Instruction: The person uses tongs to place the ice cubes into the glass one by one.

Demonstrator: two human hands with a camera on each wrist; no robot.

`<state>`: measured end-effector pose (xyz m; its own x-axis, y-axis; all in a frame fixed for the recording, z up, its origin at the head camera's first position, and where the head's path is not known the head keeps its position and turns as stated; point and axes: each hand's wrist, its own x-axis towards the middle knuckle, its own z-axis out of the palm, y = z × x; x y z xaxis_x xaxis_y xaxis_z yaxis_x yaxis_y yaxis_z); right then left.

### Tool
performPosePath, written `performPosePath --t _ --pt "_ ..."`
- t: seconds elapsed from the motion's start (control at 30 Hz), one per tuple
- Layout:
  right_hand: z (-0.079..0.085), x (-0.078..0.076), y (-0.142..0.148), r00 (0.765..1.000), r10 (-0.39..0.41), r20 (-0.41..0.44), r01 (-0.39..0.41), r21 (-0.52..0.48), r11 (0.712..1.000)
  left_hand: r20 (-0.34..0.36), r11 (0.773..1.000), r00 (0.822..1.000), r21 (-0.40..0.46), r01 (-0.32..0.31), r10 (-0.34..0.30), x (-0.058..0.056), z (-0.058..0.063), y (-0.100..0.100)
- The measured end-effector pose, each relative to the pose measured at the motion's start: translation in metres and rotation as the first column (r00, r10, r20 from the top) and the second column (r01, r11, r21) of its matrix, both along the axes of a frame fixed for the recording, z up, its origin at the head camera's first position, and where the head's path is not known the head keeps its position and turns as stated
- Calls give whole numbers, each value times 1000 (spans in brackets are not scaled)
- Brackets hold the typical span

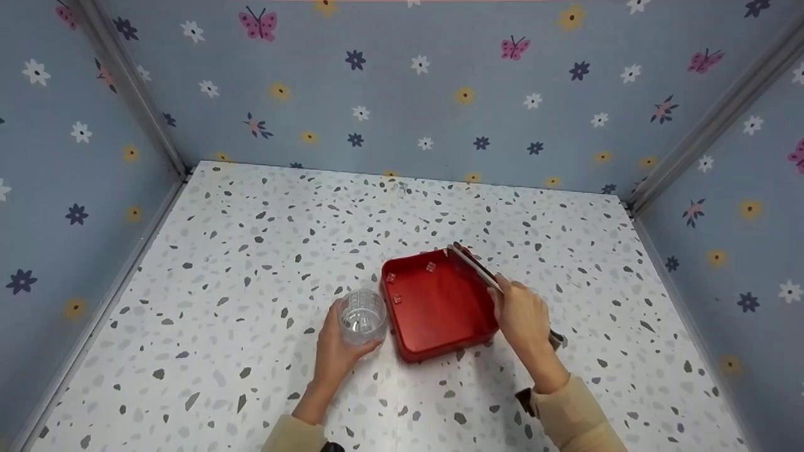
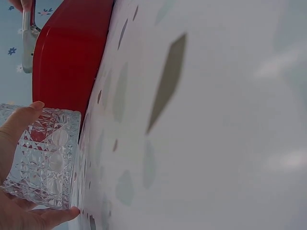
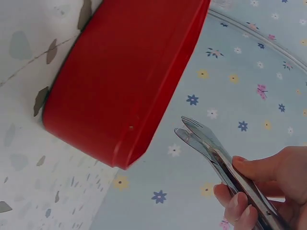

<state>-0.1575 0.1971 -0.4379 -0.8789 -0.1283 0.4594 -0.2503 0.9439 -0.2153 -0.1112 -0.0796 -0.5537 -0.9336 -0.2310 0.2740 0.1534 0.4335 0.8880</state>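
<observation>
My left hand (image 1: 336,348) grips a clear cut-glass tumbler (image 1: 363,307), standing upright close against the left side of a square red tray (image 1: 449,311). Faceted sides of the tumbler (image 2: 48,155) fill the lower left of the left wrist view, thumb and fingers around them. Clear pieces show at the tumbler's bottom. Metal tongs (image 1: 477,269) are held in my right hand (image 1: 522,314), reaching over the tray's right side toward its far corner. In the right wrist view the tongs' tips (image 3: 194,129) are slightly parted with nothing between them. Three small clear cubes (image 1: 431,267) lie toward the tray's far left.
The white speckled tabletop (image 1: 251,276) extends around the tray. Blue panels (image 1: 402,81) with flowers and butterflies enclose the table at the back, left and right, joined by grey corner posts (image 1: 129,81).
</observation>
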Motion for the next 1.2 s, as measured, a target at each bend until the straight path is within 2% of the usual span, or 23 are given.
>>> performPosePath --t 0.13,0.43,0.67,1.2 --pt "5 6 -2 1000 11 -22 -11 -21 1000 -7 1000 1000 -1 -3 3 0 0 0" --pt "14 22 -11 993 76 -93 -81 -47 996 44 999 999 -30 -10 12 -2 0 0" --pt "16 31 -20 982 142 -123 -151 -61 987 23 1000 1000 -22 -8 8 -2 0 -1" --pt "17 45 -41 952 259 -165 -269 -44 962 19 1000 1000 -19 -2 3 -2 0 0"
